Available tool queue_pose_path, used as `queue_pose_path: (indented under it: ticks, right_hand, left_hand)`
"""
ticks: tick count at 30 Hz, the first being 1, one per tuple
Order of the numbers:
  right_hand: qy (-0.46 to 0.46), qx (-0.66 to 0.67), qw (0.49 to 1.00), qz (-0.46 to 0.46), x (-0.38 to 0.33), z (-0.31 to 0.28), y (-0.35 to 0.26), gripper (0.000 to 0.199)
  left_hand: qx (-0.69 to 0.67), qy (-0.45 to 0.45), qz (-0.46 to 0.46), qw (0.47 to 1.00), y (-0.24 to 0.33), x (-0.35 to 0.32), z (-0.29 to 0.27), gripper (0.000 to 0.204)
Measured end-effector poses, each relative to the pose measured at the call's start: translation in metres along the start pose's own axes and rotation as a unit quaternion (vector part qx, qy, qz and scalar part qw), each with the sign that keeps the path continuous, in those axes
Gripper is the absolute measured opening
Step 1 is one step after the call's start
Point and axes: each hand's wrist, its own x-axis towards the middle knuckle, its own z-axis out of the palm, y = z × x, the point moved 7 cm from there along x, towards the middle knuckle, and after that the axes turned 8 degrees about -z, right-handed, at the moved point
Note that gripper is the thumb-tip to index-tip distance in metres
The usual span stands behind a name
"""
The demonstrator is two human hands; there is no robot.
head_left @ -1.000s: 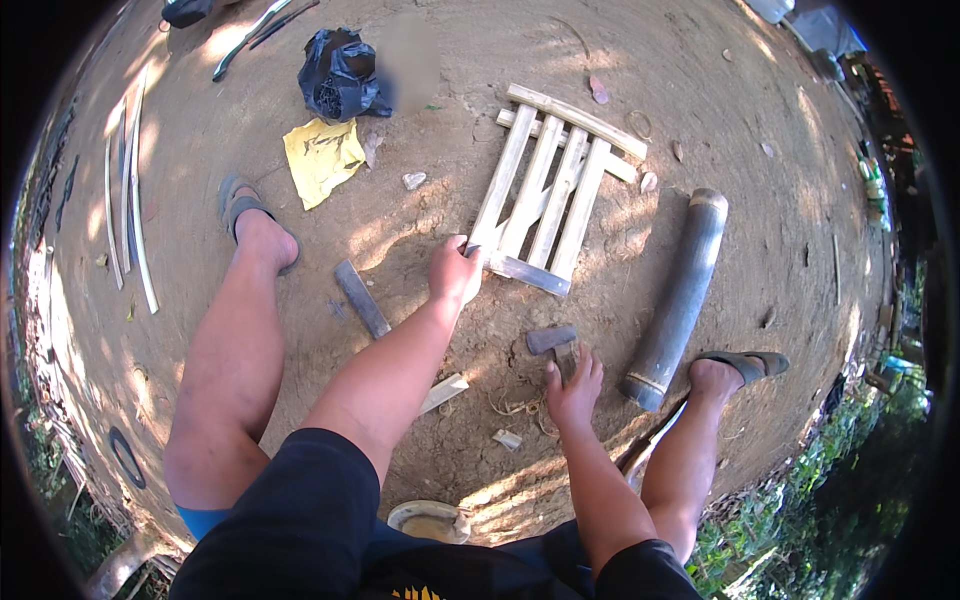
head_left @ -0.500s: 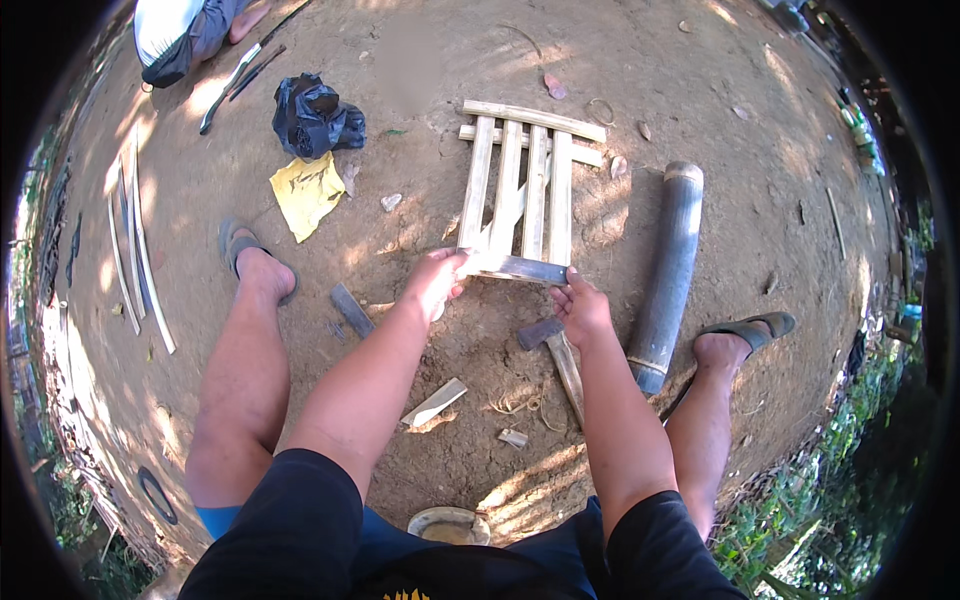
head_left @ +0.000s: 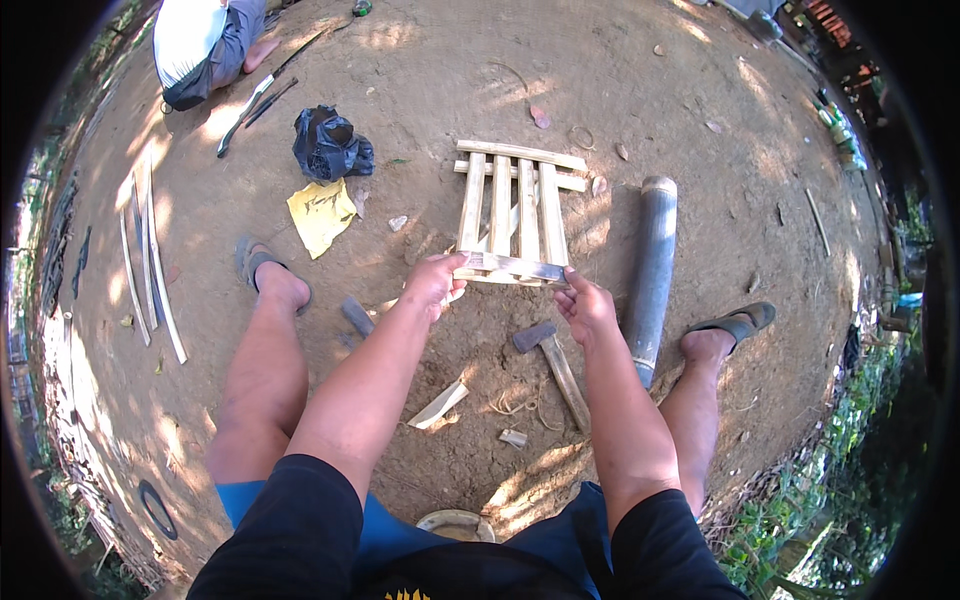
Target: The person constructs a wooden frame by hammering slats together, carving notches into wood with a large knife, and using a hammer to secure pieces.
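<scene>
A small bamboo frame (head_left: 500, 205) of pale slats lies on the dirt in front of me, with two crosspieces at its far end. Across its near end, a flat bamboo strip (head_left: 517, 266) spans the slats. My left hand (head_left: 435, 283) pinches the strip's left end, fingers closed. At the dark right end, my right hand (head_left: 584, 302) grips it between thumb and fingers. Below the right hand lies a hammer (head_left: 565, 378) with a wooden handle. A dark flat block (head_left: 356, 315) rests left of my left forearm, partly hidden beside it.
A thick dark bamboo pole (head_left: 652, 275) lies to the right. Left are a black plastic bag (head_left: 330, 148), a yellow sheet (head_left: 320, 216), a long blade (head_left: 240, 122) and thin bamboo strips (head_left: 152, 250). Another person (head_left: 210, 50) sits far left. A bowl (head_left: 455, 524) is near me.
The view has shifted, so the surroundings sit lower. Both hands keep hold of the strip, which now shows more of its pale face than the earlier dark one.
</scene>
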Motion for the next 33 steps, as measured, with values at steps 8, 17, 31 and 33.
queue_pose_path:
  ticks: [8,17,31,33]
  right_hand:
    - [-0.080,-0.022,0.991,-0.106,-0.066,0.020,-0.048,0.027]
    - [-0.124,-0.133,0.975,-0.125,-0.145,0.033,-0.055,0.031]
    - [-0.132,-0.680,0.476,-0.542,-0.243,0.104,-0.063,0.066]
    - [-0.153,-0.674,0.455,-0.561,-0.239,0.112,-0.063,0.054]
  left_hand:
    - [0.004,0.043,0.028,0.999,0.030,-0.085,-0.007,0.026]
    - [-0.019,0.090,0.038,0.995,0.009,-0.191,-0.040,0.038]
    - [-0.018,0.076,0.054,0.995,-0.014,-0.204,-0.060,0.046]
    - [0.065,0.114,0.105,0.986,-0.004,-0.207,-0.062,0.048]
